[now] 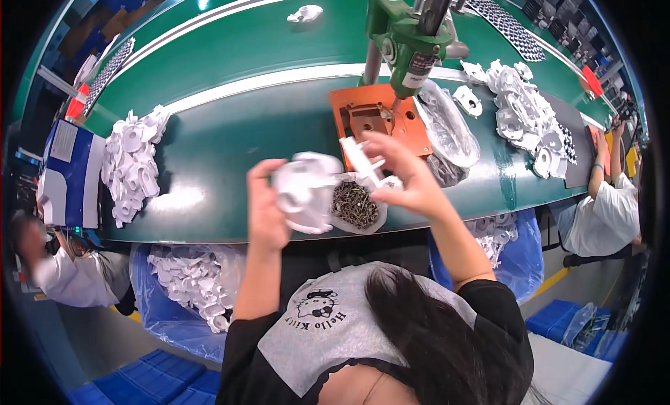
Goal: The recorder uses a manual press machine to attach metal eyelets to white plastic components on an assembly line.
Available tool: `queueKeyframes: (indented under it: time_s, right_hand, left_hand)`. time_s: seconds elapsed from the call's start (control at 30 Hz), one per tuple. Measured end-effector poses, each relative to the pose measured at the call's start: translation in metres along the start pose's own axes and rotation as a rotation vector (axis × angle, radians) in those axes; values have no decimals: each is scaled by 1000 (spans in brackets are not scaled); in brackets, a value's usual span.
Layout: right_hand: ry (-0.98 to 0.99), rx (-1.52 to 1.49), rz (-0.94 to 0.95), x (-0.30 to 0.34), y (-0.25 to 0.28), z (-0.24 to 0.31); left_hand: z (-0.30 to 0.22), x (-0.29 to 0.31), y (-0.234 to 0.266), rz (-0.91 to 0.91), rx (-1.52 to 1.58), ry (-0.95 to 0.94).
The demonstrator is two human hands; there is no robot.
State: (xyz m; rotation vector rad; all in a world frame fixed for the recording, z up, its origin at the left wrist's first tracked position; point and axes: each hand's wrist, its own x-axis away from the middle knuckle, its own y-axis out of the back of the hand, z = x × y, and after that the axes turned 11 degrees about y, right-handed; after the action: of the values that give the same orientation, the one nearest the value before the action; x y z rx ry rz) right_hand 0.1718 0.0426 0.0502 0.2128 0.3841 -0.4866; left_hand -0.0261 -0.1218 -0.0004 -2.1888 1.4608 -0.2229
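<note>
My left hand is closed on a white moulded plastic part, a rounded shell with a hole, held up above the near edge of the green bench. With my right hand I pinch a narrower white plastic piece between thumb and fingers, tilted on edge. The two pieces are apart. Between and below them is a bag-lined tub of small dark screws. Just beyond my right hand lies an orange fixture block, beneath the tip of a green bench press.
White parts are heaped at the left and the right. A clear plastic bag lies beside the fixture. Blue-lined bins of parts stand under the bench edge. A green conveyor runs behind. Other people sit at both sides.
</note>
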Motion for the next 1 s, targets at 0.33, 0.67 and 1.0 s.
queueKeyframes:
  time_s: [0.33,0.67,1.0]
  right_hand:
    - [82,-353,-105,9,-52,-14]
    - [50,-25,-413,8,-42,-17]
    - [73,286,-262,18,13,-14]
  left_hand:
    - [21,-15,-68,-64,-363,-233]
    - [12,-17,-70,-123,-527,143]
    - [22,-44,-83,-86,-353,-72]
